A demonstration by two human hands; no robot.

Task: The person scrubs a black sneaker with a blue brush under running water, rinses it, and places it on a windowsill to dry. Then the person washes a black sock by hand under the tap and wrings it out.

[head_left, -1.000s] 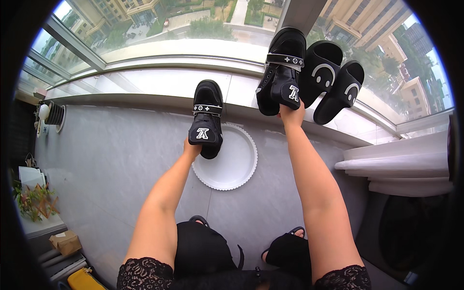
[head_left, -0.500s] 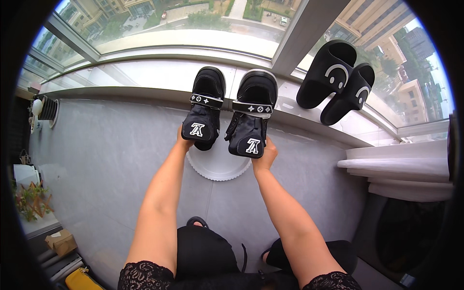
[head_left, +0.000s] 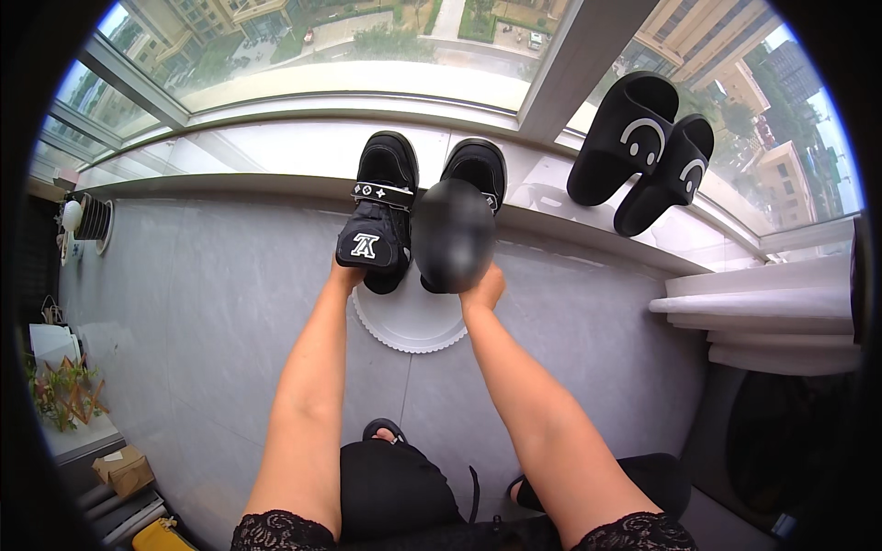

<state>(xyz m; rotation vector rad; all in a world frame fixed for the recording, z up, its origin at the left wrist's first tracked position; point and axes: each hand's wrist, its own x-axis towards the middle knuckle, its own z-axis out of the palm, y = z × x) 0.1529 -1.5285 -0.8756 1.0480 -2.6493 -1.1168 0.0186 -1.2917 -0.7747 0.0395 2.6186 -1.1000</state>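
A pair of black high-top shoes with patterned straps reaches out over the pale window ledge, toes toward the glass. My left hand (head_left: 344, 275) is closed around the heel end of the left shoe (head_left: 377, 220), whose white emblem shows. At the heel of the right shoe (head_left: 475, 163), my right hand (head_left: 487, 286) is closed too. A blurred patch covers the middle and heel of that shoe, and some of my fingers are hidden behind the shoes. Beneath both lies a round white plate-like base (head_left: 413, 338) with a scalloped rim on the grey floor.
Two black slide slippers (head_left: 617, 138) lean against the window on the ledge (head_left: 542, 188), right of the shoes. White curtain fabric (head_left: 763, 303) hangs at the right. To the left are a potted plant (head_left: 69, 395), a cardboard box (head_left: 123, 470) and a yellow item (head_left: 163, 534).
Both shoes have shifted left with my hands, the right one more, so their toes sit closer together. The slippers have stayed in place.
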